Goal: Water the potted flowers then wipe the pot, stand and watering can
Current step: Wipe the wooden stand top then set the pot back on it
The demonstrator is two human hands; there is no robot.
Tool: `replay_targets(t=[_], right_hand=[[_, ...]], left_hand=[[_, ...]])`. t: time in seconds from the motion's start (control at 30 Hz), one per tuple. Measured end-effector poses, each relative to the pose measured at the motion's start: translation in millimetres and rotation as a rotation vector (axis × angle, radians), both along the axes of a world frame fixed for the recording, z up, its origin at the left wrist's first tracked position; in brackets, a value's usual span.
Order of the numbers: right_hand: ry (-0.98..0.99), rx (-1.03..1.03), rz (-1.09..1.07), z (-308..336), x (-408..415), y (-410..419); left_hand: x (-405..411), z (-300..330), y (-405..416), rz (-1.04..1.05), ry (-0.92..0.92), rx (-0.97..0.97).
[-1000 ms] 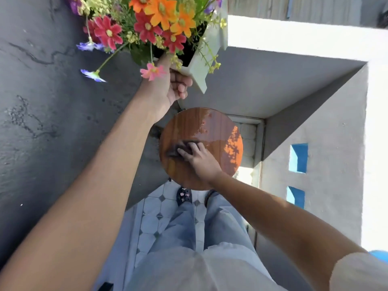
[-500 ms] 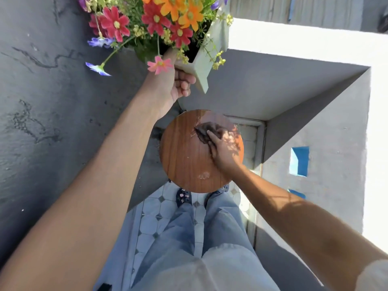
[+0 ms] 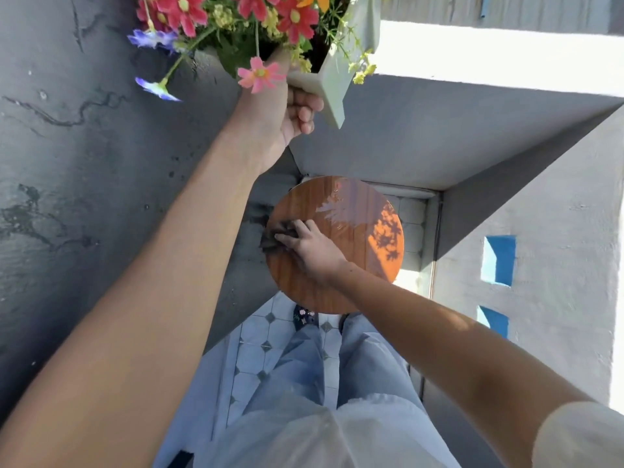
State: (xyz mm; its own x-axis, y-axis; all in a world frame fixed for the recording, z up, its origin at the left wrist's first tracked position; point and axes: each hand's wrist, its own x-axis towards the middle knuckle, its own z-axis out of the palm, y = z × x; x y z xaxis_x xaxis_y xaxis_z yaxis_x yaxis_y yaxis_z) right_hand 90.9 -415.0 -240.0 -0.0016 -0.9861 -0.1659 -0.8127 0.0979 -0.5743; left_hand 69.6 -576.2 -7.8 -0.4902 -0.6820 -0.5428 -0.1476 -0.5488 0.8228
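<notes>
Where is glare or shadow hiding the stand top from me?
Head view: a bright wet sheen on the far part of the round wooden stand, orange sunlight with leaf shadows at its right edge; the near-left part, under the right hand and dark cloth, sits in shade; image edges are slightly blurred.

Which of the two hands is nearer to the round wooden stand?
The right hand. It presses a dark cloth flat on the left part of the stand. The left hand is raised above the stand, gripping the flower pot.
</notes>
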Motion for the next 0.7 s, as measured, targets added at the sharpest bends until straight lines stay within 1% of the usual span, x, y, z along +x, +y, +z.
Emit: replay_targets(t=[0.1,0.17,0.23,0.33,0.4,0.53,0.6,0.7], right_hand=[[0.054,0.004,-0.348,-8.0,-60.4,-13.2],[0.053,0.024,-0.529,-12.3,-87.2,-13.0],[0.058,0.056,-0.587,-9.1,-90.6,-12.1],[0.037,0.071,-0.654,-1.7,-71.5,-9.6],[0.023,0.095,-0.578,0.8,-48.1,-0.9],[-0.015,0.117,-0.184,6.9,14.6,22.5],[-0.009,0.089,-0.026,6.0,37.8,25.5],[0.008,0.044,0.112,1.7,33.8,8.2]], left_hand=[[1.0,-2.1,0.0,0.004,-0.004,-0.01],[0.1,-1.3,1.3,0.009,-0.004,-0.01],[-1.0,0.5,1.3,0.009,0.003,-0.01],[-1.6,2.5,-0.4,0.011,0.007,-0.011],[-1.8,1.9,-1.1,0.006,0.0,-0.014],[-1.9,0.1,-2.2,0.002,-0.013,-0.015],[-2.0,1.1,-2.1,0.006,-0.013,-0.015],[-1.7,3.3,-0.5,0.012,-0.014,-0.019]])
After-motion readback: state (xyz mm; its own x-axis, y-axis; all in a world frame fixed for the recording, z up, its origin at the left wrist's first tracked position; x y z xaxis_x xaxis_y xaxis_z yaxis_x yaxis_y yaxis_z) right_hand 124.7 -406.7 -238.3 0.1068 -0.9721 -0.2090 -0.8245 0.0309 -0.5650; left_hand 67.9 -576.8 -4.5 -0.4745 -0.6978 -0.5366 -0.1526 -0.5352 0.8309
